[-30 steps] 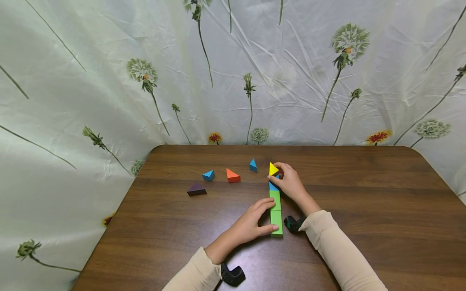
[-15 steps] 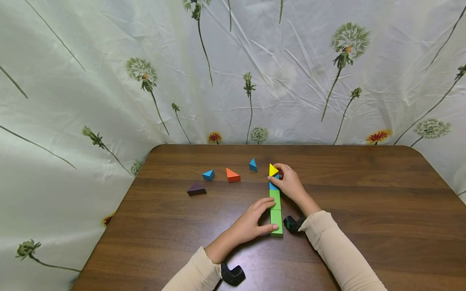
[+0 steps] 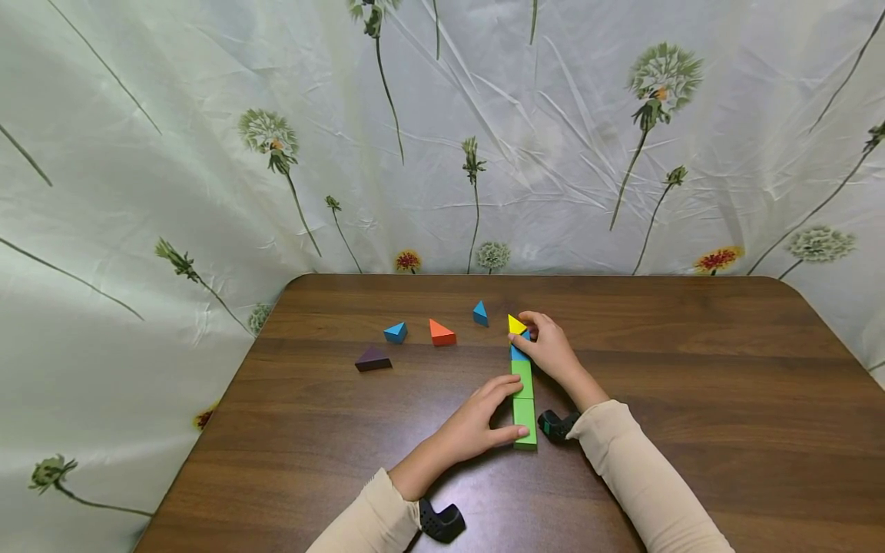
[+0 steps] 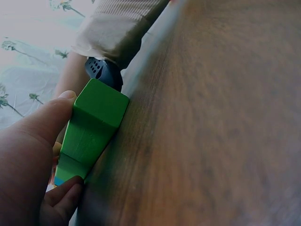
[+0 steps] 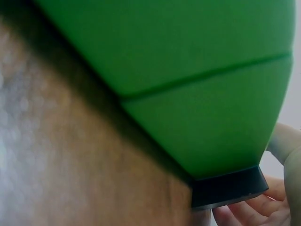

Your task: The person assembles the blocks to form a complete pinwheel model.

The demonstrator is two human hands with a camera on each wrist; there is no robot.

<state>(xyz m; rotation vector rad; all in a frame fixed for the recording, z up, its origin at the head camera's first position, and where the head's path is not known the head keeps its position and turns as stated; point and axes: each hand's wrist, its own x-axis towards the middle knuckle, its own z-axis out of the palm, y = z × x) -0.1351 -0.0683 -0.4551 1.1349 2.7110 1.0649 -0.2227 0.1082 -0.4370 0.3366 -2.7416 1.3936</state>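
Two green rectangular blocks lie end to end in the head view, the near one [image 3: 524, 415] against the far one [image 3: 526, 371]. A blue triangular block [image 3: 518, 354] continues the row, partly hidden by my right thumb. My right hand [image 3: 553, 349] pinches a yellow triangular block [image 3: 515, 325] at the row's far end, thumb on the left and fingers at its right. Extended, my left hand [image 3: 473, 424] touches the green blocks, its thumb on the near one and fingertips on the far one. The left wrist view shows that thumb [image 4: 59, 110] along the green block's edge.
Left of the row lie a blue triangular block [image 3: 480, 313], an orange-red one [image 3: 441, 333], another blue one [image 3: 396, 332] and a dark purple one [image 3: 373, 359]. The wooden table [image 3: 726, 369] meets a flowered curtain [image 3: 553, 153] at its back edge.
The yellow triangular block has shifted slightly to the left and toward me under my right fingers. My left hand and the green blocks stay where they were.
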